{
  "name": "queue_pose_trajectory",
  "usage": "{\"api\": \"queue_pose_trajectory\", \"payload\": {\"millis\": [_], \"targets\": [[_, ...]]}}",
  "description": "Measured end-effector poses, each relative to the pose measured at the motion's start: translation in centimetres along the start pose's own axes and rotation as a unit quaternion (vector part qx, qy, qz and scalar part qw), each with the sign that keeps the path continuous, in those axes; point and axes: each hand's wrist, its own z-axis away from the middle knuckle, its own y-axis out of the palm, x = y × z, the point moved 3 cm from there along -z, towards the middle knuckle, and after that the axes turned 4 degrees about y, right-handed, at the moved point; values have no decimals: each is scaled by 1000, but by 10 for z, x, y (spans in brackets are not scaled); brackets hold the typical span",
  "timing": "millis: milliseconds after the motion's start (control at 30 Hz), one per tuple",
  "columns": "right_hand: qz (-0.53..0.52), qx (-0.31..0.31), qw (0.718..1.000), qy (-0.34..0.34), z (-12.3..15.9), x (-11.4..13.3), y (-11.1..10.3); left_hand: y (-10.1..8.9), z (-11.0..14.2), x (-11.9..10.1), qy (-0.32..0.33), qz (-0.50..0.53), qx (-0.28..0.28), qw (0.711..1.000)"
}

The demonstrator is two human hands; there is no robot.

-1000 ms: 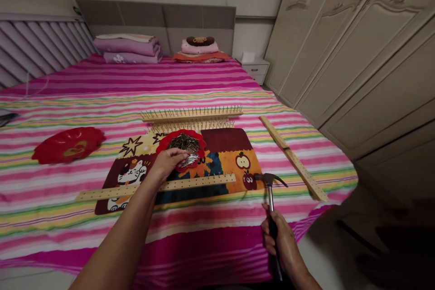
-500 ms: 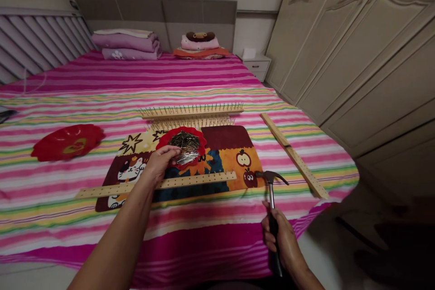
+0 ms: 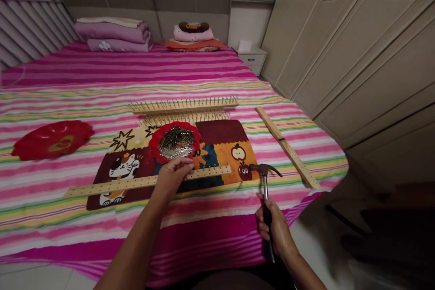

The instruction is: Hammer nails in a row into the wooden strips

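My left hand [image 3: 175,173] is pinched shut over a pale wooden strip with rows of small holes [image 3: 132,183]. It appears to hold a nail, mostly hidden by the fingers. A few nails stand upright in the strip's right end. Just beyond the hand, a red scalloped dish [image 3: 153,144] holds a heap of nails [image 3: 176,142]. My right hand [image 3: 277,226] is wrapped round the black handle of a claw hammer [image 3: 266,186], whose head lies at the right edge of the patterned mat [image 3: 220,131] under the strip and dish.
Two wooden strips bristling with upright nails [image 3: 185,108] lie behind the mat. Further holed strips [image 3: 288,149] lie to the right. An upturned-looking red dish [image 3: 52,140] sits at left on the striped bedspread [image 3: 210,217]. Folded bedding [image 3: 113,34] is stacked near the headboard; wardrobes [image 3: 356,54] stand right.
My left hand has left the nails in the dish and come nearer, to the wooden strip, fingers still pinched. The right hand keeps its grip on the hammer. The view has tilted slightly.
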Motion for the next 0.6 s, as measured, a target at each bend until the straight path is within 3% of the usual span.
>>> {"api": "queue_pose_trajectory", "payload": {"millis": [167, 600], "targets": [[1, 2, 1000, -4, 1, 1, 1, 6, 1, 16, 24, -86, -1, 996], [11, -6, 1000, -16, 2, -1, 2, 10, 4, 13, 113, -274, -8, 955]]}}
